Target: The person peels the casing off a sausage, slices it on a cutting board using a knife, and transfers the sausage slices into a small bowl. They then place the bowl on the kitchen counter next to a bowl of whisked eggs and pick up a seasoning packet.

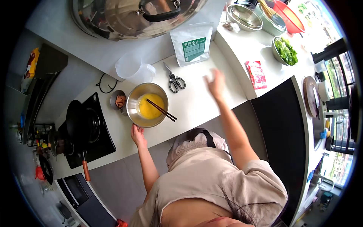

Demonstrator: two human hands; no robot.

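Observation:
A steel mixing bowl [133, 99] stands on the white counter with beaten egg [148, 108] in it. Dark chopsticks [162, 110] lean inside the bowl and stick out over its right rim. My left hand [138, 136] is at the bowl's near side, its fingers against the outer wall below the rim. Over the counter to the right, my right hand [216, 85] is bare, slightly blurred, with thumb and fingers apart. Between it and the bowl lie black-handled scissors [174, 80]. A small metal cup [114, 99] with brownish-orange pieces stands left of the bowl.
Behind the bowl are a translucent pitcher [132, 70] and a silver pouch [193, 43]. A black wok [77, 121] sits on the hob at left. On the right counter are a red packet [256, 75] and a bowl of greens [285, 51]. A large lidded pot [113, 22] looms above.

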